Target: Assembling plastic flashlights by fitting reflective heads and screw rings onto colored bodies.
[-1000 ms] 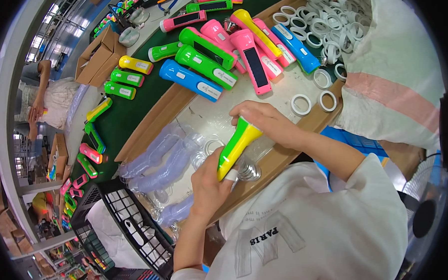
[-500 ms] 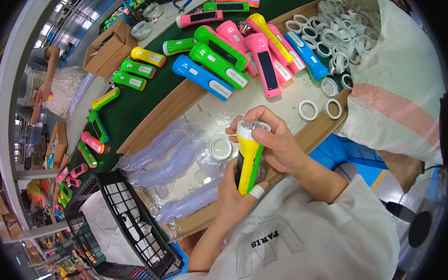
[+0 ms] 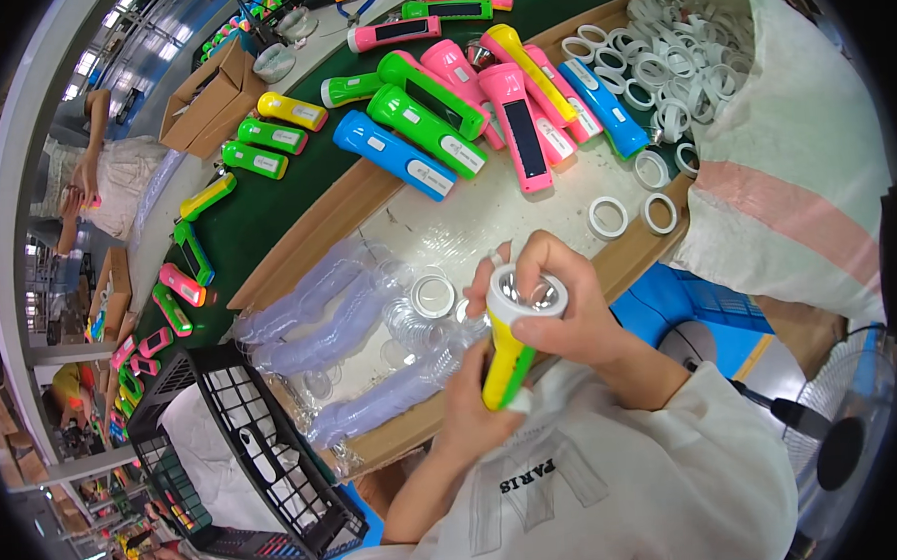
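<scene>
The left hand is closed around the lower body of a yellow and green flashlight, holding it upright over the near edge of the cardboard work surface. The right hand is curled around the flashlight's white head, fingers wrapped about the rim; the shiny reflector faces up between them.

Just left of the flashlight lies a round reflector disc among clear plastic trays. Farther out on the surface lie two loose white rings. Beyond them is a pile of flashlights in green, pink, blue and yellow. A white sack of rings stands at the right. A black crate sits at lower left, well apart from the hands.
</scene>
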`<state>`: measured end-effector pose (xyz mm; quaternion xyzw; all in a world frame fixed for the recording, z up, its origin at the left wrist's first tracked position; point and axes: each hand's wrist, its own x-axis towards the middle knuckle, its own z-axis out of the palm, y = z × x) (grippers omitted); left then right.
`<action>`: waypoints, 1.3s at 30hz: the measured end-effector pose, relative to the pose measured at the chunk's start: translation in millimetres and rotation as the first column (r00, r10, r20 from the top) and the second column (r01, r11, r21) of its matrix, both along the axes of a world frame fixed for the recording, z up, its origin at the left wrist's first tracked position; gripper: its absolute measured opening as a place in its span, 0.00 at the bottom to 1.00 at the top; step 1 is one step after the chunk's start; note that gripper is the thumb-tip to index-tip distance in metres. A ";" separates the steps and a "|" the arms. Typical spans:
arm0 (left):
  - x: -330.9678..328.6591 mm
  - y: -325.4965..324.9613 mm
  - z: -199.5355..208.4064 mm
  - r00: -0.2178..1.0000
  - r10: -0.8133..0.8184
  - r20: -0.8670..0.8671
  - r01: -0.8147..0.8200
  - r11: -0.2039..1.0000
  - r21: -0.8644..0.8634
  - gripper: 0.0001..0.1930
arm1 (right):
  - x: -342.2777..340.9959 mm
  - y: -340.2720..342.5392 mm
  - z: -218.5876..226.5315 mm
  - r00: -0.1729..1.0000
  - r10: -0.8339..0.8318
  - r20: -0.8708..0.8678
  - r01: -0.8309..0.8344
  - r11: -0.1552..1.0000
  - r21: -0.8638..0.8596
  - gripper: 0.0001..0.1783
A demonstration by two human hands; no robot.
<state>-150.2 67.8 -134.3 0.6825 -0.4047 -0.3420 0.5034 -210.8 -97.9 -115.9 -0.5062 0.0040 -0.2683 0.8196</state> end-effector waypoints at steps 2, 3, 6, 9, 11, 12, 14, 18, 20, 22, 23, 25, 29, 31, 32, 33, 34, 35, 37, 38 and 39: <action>10.6 -7.9 -7.7 0.992 0.061 0.108 -0.072 0.992 0.100 0.29 | 3.8 4.2 -1.4 0.995 -0.061 -0.084 0.071 0.990 0.125 0.17; 10.2 -9.5 -11.4 0.992 0.061 0.110 -0.072 0.992 0.101 0.29 | 6.2 4.1 -2.7 0.986 -0.097 -0.137 0.112 0.988 0.109 0.17; 8.5 -13.6 -14.9 0.990 0.111 0.084 -0.117 0.990 0.075 0.28 | 9.7 -4.1 -10.5 0.966 -0.133 -0.223 0.149 0.987 0.057 0.17; 17.4 -12.5 -6.2 0.647 0.022 -0.762 0.016 0.999 0.043 0.29 | 11.7 -12.2 -15.9 0.985 0.080 -0.154 0.001 0.885 0.466 0.17; 19.6 -13.5 -7.6 0.452 -0.019 -0.892 -0.005 1.000 -0.024 0.30 | 12.3 -17.7 -18.6 0.983 0.113 -0.144 -0.025 0.864 0.504 0.17; 19.9 -13.0 -8.7 0.230 -0.071 -0.971 -0.042 0.996 -0.083 0.31 | 13.2 -19.0 -19.9 0.980 0.145 -0.134 -0.050 0.840 0.540 0.18; 18.5 -12.0 -15.7 0.210 -0.060 -0.976 -0.081 0.994 -0.079 0.35 | 16.9 -17.9 -23.1 0.977 0.136 -0.166 -0.032 0.857 0.515 0.18; 31.6 -9.8 -19.6 0.023 -0.103 -0.994 -0.109 0.988 -0.105 0.33 | 20.4 -19.3 -24.7 0.966 0.061 -0.253 0.060 0.893 0.446 0.17; 49.0 -4.6 -19.4 0.020 -0.094 -0.995 -0.153 0.984 -0.096 0.28 | 18.6 -24.6 -28.1 0.944 -0.041 -0.328 0.123 0.964 0.236 0.18; 86.5 -3.7 -16.7 0.362 0.018 -0.932 -0.192 0.980 -0.056 0.26 | 10.7 -33.7 -25.7 0.801 -0.441 -0.405 0.240 0.856 -0.458 0.18; 99.4 -12.1 -7.9 0.666 0.254 -0.702 -0.335 0.942 0.022 0.26 | 2.8 -42.2 -27.8 0.686 -0.656 -0.316 0.196 0.585 -0.787 0.18; 136.4 -24.3 3.9 0.846 0.464 0.262 -0.467 0.882 -0.055 0.27 | -18.7 -60.9 -34.0 0.499 -0.857 -0.129 -0.021 0.138 -0.990 0.19; 214.9 -24.0 -2.1 0.355 0.261 0.898 -0.475 0.877 -0.067 0.32 | -60.7 -80.3 -46.5 0.283 -0.944 -0.170 -0.296 0.082 -0.952 0.19; 228.1 -23.4 -1.8 0.324 0.234 0.917 -0.476 0.878 -0.056 0.32 | -67.7 -78.5 -51.4 0.296 -0.934 -0.198 -0.318 0.099 -0.943 0.19; 231.3 -27.0 -2.0 0.302 0.202 0.932 -0.469 0.883 -0.039 0.32 | -69.8 -78.8 -51.9 0.297 -0.926 -0.231 -0.346 0.121 -0.930 0.19; 230.3 -29.8 -1.5 0.304 0.201 0.931 -0.463 0.885 -0.040 0.32 | -68.5 -79.1 -50.7 0.291 -0.928 -0.231 -0.346 0.123 -0.930 0.19; 225.7 -31.3 -0.2 0.375 0.240 0.896 -0.441 0.896 -0.056 0.32 | -64.7 -78.3 -48.0 0.334 -0.915 -0.226 -0.278 0.133 -0.951 0.18; 219.2 -32.9 1.6 0.445 0.275 0.852 -0.420 0.905 -0.073 0.32 | -59.9 -77.0 -44.0 0.375 -0.901 -0.218 -0.212 0.146 -0.966 0.18; 197.5 -31.8 -0.5 0.677 0.332 0.657 -0.313 0.938 -0.151 0.35 | -41.1 -67.8 -29.3 0.596 -0.775 -0.212 0.137 0.358 -0.924 0.16; 171.2 -31.9 5.6 0.758 0.346 0.554 -0.350 0.931 -0.102 0.36 | -30.4 -61.7 -16.9 0.690 -0.655 -0.307 0.122 0.523 -0.843 0.19; 150.3 -35.1 10.9 0.804 0.246 0.541 -0.265 0.963 -0.044 0.38 | -15.5 -52.8 -14.9 0.800 -0.519 -0.302 0.258 0.752 -0.607 0.23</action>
